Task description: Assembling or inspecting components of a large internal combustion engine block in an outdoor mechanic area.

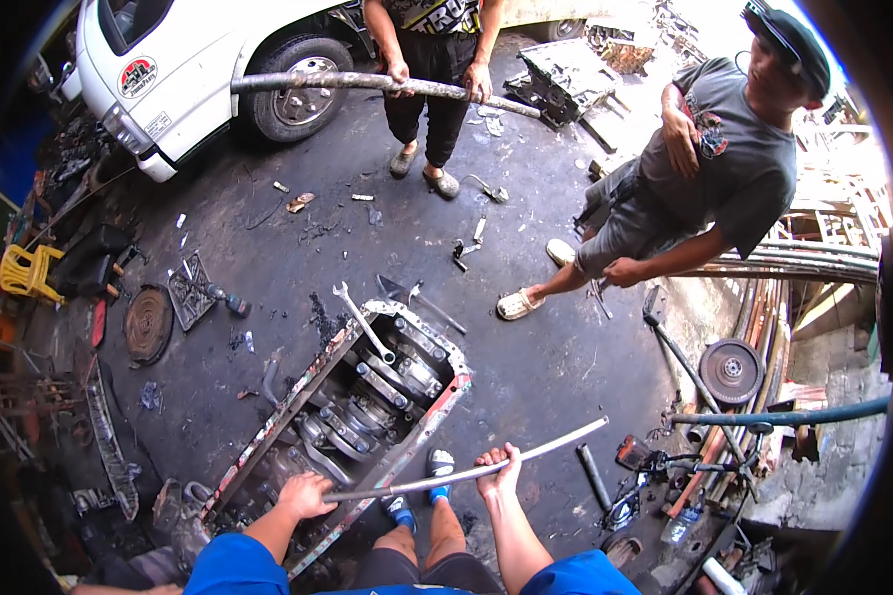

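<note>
A long, thin metal rod (556,442) runs slantwise in front of me, its right end higher in the picture. My right hand (499,471) is closed round its middle. My left hand (306,494) has its fingers curled at the rod's left end, over the rim of an engine block (429,421). The block lies with its open side up, showing a greasy crankshaft (362,387) and bearing caps. Across its far end rests a combination wrench (365,325). Another slim tool (437,305) lies just beyond the block.
Ahead, a person (437,59) holds a thick metal pipe (318,81) beside a white truck (179,69). Another person (704,159) stands at right. Flywheels (731,371), pipes and loose parts line the right side. A clutch-like disc (149,325) and yellow chair (30,270) are left.
</note>
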Tool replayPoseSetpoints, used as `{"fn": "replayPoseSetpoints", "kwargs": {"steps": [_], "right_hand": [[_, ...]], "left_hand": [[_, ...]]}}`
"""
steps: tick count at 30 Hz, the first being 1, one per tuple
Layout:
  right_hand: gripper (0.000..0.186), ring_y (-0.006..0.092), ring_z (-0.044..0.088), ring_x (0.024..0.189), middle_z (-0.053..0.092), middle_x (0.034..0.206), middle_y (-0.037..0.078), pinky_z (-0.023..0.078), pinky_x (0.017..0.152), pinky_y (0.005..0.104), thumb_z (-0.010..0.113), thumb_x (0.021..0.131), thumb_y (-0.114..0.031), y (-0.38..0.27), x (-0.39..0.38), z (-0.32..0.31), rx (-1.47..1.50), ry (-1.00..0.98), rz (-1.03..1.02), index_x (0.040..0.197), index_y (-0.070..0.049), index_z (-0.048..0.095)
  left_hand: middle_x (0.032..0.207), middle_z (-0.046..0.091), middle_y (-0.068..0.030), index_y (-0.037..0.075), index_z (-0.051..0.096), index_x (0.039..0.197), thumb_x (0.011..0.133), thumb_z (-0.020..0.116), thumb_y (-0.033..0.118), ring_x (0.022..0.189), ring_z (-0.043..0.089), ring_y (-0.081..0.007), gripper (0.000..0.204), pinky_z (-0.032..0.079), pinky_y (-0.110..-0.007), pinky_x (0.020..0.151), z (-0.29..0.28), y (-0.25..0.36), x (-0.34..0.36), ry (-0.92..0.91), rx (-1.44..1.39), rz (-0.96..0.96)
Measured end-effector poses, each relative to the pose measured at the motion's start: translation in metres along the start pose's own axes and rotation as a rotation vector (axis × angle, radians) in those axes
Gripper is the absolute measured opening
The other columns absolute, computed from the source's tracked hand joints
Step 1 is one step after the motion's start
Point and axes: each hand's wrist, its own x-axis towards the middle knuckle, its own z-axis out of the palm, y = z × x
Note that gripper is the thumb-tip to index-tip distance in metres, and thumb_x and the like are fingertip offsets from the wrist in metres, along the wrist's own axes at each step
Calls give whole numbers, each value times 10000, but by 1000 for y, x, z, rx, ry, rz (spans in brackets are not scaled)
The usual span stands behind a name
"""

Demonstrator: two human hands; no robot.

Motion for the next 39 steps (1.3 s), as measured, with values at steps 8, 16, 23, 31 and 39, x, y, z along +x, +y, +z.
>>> {"fn": "replayPoseSetpoints", "kwargs": {"steps": [8,16,23,31,39], "right_hand": [[372,131,315,482,314,545,-37,361,581,320,649,850,-299,2,8,2,14,59,12,644,-195,357],[386,122,313,466,320,524,-45,342,552,313,645,845,-297,-1,-10,-22,72,107,-13,606,-196,360],[378,118,298,442,311,501,-42,340,536,309,626,850,-278,-1,9,-5,33,33,47,598,-198,356],[373,127,319,475,333,534,-40,351,552,315,640,836,-304,3,6,4,43,97,8,623,-196,354],[358,122,280,432,298,505,-43,337,520,319,614,850,-286,1,8,0,76,43,-18,619,-198,355]], "left_hand": [[1074,675,-46,149,686,1003,746,712,522,1105,605,-243,454,505,-423,936,-7,8,0,13,-14,-43],[1026,677,-47,138,683,976,746,716,517,1083,614,-255,444,513,-423,914,-2,9,0,18,15,-2],[993,681,-54,135,683,918,746,704,478,1041,627,-255,384,518,-419,896,-6,10,5,83,-60,-37],[998,676,-33,154,686,959,739,716,511,1069,613,-238,421,522,-423,893,-1,3,2,89,-5,1],[875,672,-70,103,700,862,762,673,661,929,656,-278,568,505,-423,844,0,6,3,164,-177,25]]}}
